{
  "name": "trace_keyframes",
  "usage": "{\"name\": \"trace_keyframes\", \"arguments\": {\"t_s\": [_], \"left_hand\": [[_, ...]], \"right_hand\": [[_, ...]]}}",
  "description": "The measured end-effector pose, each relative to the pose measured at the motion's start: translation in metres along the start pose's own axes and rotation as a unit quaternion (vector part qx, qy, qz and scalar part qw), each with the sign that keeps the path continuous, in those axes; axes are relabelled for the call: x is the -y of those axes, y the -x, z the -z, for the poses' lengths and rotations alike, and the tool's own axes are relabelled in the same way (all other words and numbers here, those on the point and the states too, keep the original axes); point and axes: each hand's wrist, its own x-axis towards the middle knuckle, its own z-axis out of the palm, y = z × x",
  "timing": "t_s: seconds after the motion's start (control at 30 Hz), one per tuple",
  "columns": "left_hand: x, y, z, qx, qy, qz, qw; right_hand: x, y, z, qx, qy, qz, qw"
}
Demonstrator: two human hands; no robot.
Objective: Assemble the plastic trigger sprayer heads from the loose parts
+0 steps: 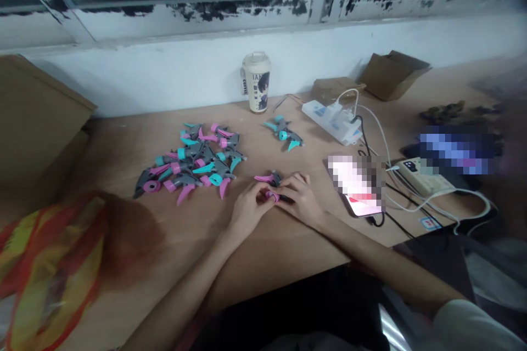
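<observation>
Both hands meet over the wooden table (288, 241) on one grey spray-trigger part (272, 179) with a pink lever. My left hand (249, 208) pinches its pink ring end. My right hand (300, 197) wraps the grey body from the right. A pile of several grey trigger parts (193, 163) with pink and teal pieces lies to the left. Two or three teal ones (285, 132) lie apart behind my hands.
A lidded coffee cup (256, 82) stands by the wall. A white power strip (335, 119) with cables, a phone (358, 186) and a small device (424, 175) lie right. Cardboard boxes (391, 74) sit at back right, another box (37, 120) left, a red-yellow mesh bag (49, 269) near left.
</observation>
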Motion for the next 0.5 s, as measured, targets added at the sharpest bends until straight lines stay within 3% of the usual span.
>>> {"name": "trace_keyframes", "arguments": {"t_s": [0.23, 0.5], "left_hand": [[-0.0029, -0.0012, -0.0009, -0.005, 0.006, 0.015, 1.0], [-0.0035, 0.0011, -0.0033, -0.02, -0.034, -0.012, 0.999]], "right_hand": [[0.0025, 0.0, -0.0002, -0.014, 0.023, 0.009, 1.0], [0.0037, 0.0005, -0.0005, 0.001, 0.037, -0.009, 0.999]]}}
